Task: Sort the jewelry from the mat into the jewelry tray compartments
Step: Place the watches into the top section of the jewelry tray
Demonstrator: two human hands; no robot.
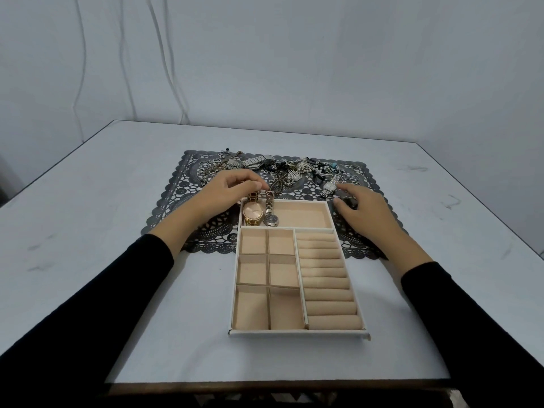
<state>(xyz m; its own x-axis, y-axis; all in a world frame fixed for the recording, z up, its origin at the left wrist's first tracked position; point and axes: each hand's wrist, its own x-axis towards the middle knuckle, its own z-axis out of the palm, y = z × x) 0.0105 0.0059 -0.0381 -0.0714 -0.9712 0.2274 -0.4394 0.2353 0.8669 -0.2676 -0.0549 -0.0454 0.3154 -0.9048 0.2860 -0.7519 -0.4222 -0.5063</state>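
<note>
Jewelry tray: rectangular, white rim, beige velvety lining. Six square compartments at near left, row of padded ring rolls at near right, one long compartment across far end. Set on table, far end overlapping mat.

Mat: dark grey, lace-like cutwork, scalloped edge.

In long compartment, left end: gold watch, round face, metal link band. Just beside it: small silver watch, band reaching over far wall.

Along mat's far edge: tangled jewelry pile, mostly silver chains, rings, beads. Toward right side: square silver watch.

Left hand: fingers curled, tips pinching far end of gold watch's band.

Right hand: on mat beside tray's far right corner, fingers curled round small dark item, kind not discernible.

Black sleeves on both arms.

Table: pale, smooth, faintly scuffed, dark edge nearest. Behind: plain pale wall, thin cables hanging.
</note>
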